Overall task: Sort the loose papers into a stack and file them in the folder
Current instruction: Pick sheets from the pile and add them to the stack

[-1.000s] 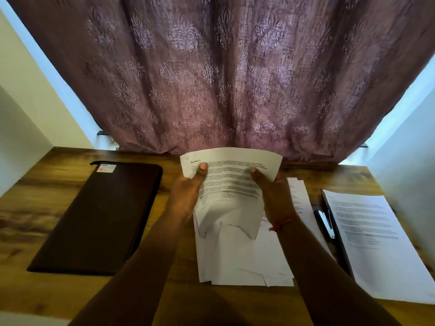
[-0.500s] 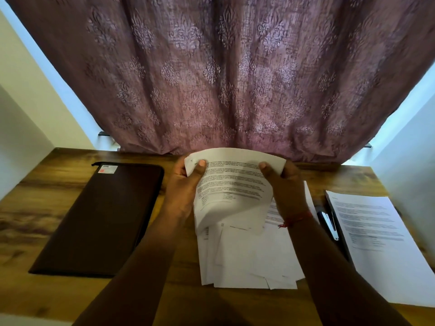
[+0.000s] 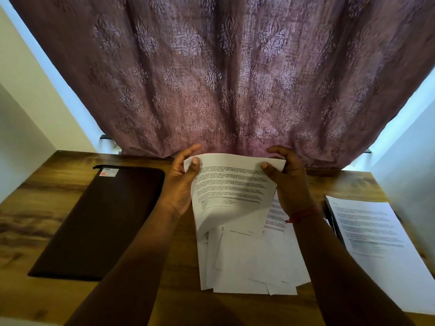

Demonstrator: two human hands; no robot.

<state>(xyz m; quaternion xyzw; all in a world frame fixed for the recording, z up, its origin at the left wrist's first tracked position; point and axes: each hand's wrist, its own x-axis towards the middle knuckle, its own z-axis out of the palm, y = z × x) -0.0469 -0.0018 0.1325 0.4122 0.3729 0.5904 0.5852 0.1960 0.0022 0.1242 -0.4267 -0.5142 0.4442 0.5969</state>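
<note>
Centre of the counter [image 3: 353, 184], below my head camera: one sheaf of printed sheets [image 3: 231, 191], raised at its far edge, near edge drooping onto the loose papers [image 3: 254, 262] fanned unevenly beneath it. Left hand [image 3: 181, 182]: thumb on the top face at the far left corner, fingers [image 3: 188, 151] curled behind, pinching the sheaf. Right hand [image 3: 290, 182]: thumb on the top face at the far right corner, fingers behind, likewise pinching; red thread [image 3: 302, 214] at the wrist. Left of the papers, well apart: dark folder [image 3: 101, 220], closed, flat, small label at its far corner. Right of the papers: second pile of printed pages [image 3: 374, 241], flat near the counter's edge, with a dark item just beside its left margin, too hidden for me to name. Behind everything: patterned curtain [image 3: 223, 74]. Step in hand, as I judge it: gathering and squaring the sheets; filing not yet begun. To do it well I would keep both pinches light so the pages can slide, stand the sheaf on its near edge, tap until the edges align, then take in the fanned sheets below before turning to the folder. Risk: the limp lower half creasing if I lower it carelessly
</note>
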